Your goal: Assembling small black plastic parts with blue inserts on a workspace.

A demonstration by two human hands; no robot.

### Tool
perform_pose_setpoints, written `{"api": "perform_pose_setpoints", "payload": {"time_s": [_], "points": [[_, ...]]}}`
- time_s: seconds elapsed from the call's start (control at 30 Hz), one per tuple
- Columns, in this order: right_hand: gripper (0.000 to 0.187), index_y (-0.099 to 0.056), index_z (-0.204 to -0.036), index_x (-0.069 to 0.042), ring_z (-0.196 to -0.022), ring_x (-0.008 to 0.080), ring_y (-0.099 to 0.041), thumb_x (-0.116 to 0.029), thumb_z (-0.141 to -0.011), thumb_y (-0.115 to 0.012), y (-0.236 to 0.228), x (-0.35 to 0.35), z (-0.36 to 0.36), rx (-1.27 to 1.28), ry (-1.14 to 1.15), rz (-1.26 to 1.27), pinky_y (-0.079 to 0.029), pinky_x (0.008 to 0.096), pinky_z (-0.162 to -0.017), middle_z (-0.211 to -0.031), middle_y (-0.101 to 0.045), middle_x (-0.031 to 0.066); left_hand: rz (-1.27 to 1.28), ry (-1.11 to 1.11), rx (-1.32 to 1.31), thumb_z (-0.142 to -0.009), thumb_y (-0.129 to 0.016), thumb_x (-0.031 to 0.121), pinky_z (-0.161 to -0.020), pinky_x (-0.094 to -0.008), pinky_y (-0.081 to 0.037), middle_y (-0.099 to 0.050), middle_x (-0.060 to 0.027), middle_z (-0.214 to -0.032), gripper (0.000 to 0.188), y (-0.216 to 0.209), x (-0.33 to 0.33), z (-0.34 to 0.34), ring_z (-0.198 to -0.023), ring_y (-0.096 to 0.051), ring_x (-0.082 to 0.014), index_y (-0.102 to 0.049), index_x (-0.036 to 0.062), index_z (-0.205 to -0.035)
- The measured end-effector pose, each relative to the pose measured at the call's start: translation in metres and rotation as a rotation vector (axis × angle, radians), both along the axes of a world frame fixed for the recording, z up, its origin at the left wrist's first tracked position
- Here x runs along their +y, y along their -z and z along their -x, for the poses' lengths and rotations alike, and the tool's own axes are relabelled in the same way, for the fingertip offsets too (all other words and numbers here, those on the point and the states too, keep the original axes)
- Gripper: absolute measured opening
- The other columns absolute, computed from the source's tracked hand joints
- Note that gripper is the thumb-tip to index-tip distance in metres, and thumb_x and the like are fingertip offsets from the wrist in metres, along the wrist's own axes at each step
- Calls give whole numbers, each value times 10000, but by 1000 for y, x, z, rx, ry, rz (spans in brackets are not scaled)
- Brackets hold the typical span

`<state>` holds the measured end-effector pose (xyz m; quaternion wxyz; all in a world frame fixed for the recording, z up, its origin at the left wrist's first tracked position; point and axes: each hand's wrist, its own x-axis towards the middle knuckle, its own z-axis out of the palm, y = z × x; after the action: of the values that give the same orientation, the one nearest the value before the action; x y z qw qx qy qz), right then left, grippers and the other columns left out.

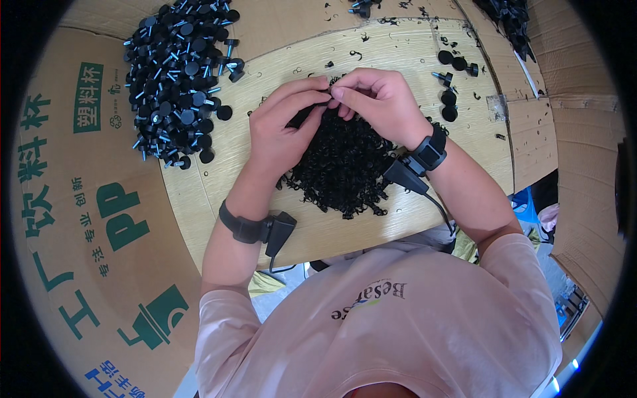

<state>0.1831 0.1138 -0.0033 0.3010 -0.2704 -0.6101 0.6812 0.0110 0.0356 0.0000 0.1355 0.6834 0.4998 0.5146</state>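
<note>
Fingertips [339, 93] of a person's left hand [284, 123] and right hand [379, 96] are facing each other in the head view, over a worktable [265, 56]. The right thumb and forefinger are pinching together on a small dark piece [330, 99], its shape too tiny to make out; it is sitting right between the two hands. The left thumb and fingers are curving toward the same spot, though whether they are gripping the piece too cannot be told.

Directly below the grip, a heap of curly black bits [345, 166] is spreading toward the body, running partly under both hands. Well to the left of the grip, a big pile of bolts [179, 83] with round black heads and silvery shanks is lying, some pointing up, others on their sides. To the right of the grip, beyond the right hand, a small group of similar bolts [448, 98] is resting on the tabletop. Loose black scraps [355, 54] are dotting the wood just past the grip. The person is wearing a dark strap on each wrist and a pale pink shirt [431, 305], nearer the body than the grip.
</note>
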Motion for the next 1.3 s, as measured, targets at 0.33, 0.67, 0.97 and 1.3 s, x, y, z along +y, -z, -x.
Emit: {"api": "perform_pose_setpoints", "payload": {"time_s": [0.33, 0.67, 0.97, 1.3], "points": [[95, -573, -959, 21, -750, 122, -635, -64, -953, -532, -25, 3, -3, 145, 353, -132, -528, 258, -714, -843, -662, 68, 3, 15, -393, -751, -658, -184, -901, -356, -545, -590, -166, -1125, 290, -1, -3, 3, -1036, -625, -259, -633, -61, -1013], [153, -553, -1058, -6, -939, 208, -621, -132, -975, -528, -121, 64, -179, 451, 909, -423, -514, 341, -889, -1012, -637, 136, 116, 90, -807, -787, -667, -135, -907, -303, -532, -603, -135, -1119, 293, 0, -3, 6, -1018, -632, -210, -621, -37, -1059], [141, -581, -1032, -67, -941, 155, -583, -163, -982, -489, -119, 43, -157, 870, 621, -113, -474, 364, -910, -1003, -609, 33, 222, 158, -895, -826, -654, -87, -906, -312, -528, -635, -135, -1088, 268, -2, -1, 8, -1023, -640, -214, -576, -32, -1077], [211, -657, -1078, -23, -638, -2, -431, -66, -872, -669, -24, -31, 19, 43, 229, -51, -356, 153, -574, -753, -524, -84, 88, 183, -847, -786, -675, -108, -949, -357, -497, -608, -150, -1131, 297, 4, -4, 9, -1063, -615, -236, -577, -31, -1056]]}}
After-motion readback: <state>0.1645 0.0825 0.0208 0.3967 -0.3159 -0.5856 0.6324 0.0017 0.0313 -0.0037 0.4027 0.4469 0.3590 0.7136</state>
